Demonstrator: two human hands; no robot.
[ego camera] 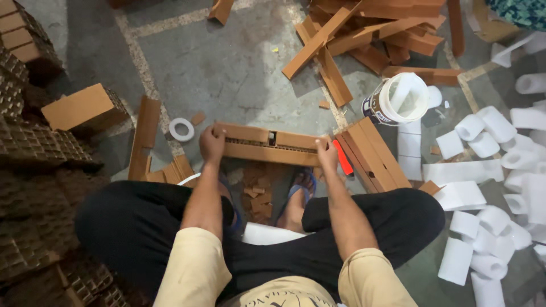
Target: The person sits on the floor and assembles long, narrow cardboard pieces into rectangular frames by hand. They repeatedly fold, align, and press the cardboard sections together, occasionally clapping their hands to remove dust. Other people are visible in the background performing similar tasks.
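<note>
On the floor before crossed legs, both hands clamp a half-built cardboard frame [270,145]: left hand [211,142] and right hand [328,154] grip opposite ends. Loose strips [364,34] remain unassembled; finished honeycomb blocks [34,148] stack leftward.

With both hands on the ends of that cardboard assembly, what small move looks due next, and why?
Probably press the two top strips together. The left hand and right hand grip the ends of the cardboard assembly, and a dark gap shows mid-length between its upper pieces.
</note>
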